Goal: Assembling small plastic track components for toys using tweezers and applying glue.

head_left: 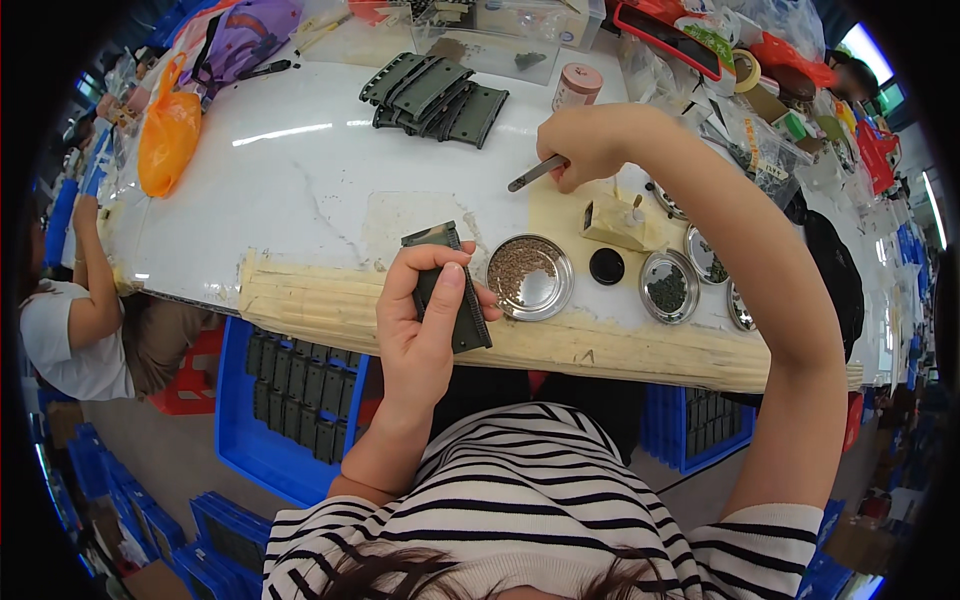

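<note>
My left hand (428,310) is closed around a dark green, flat rectangular plastic part (468,322) with a ridged edge, held tilted over the table's front edge. Further off to the right, my right hand (590,140) grips a slim grey metal tool (535,174) with a rounded end that sticks out to the left; the rest of it is hidden in the fingers. Beside the held part sits a round metal dish (545,293) of small brownish pieces. Below my right hand stands a small cream-coloured block (612,222) with a little peg on top.
More metal dishes, one with dark bits (667,288), stand right of a black round lid (607,266). A pile of green parts (435,98) and a pink canister (577,87) lie farther back. Blue crates (232,400) of parts sit below the table. Another person (85,325) works at left.
</note>
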{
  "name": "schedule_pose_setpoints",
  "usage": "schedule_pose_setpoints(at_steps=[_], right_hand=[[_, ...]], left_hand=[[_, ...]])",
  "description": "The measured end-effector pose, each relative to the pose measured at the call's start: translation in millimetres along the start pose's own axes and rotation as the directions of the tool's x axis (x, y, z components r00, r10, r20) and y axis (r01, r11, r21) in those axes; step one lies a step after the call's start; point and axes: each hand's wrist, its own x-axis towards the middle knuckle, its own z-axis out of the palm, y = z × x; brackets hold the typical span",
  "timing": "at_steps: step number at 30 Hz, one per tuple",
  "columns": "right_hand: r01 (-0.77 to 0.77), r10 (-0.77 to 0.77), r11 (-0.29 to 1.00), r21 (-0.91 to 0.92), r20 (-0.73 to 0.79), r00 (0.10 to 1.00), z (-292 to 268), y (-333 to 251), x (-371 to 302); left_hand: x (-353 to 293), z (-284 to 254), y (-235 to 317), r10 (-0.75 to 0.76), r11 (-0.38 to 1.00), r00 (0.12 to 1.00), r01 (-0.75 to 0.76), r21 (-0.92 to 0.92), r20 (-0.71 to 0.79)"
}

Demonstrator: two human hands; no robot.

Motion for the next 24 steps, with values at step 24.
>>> schedule_pose_setpoints(at_steps=[24], right_hand=[[0.214,-0.176,0.971,-0.107,-0.926,0.335,102,-111,-135]], left_hand=[[-16,43,-14,-0.097,0.985,0.916,0.145,-0.097,0.389]])
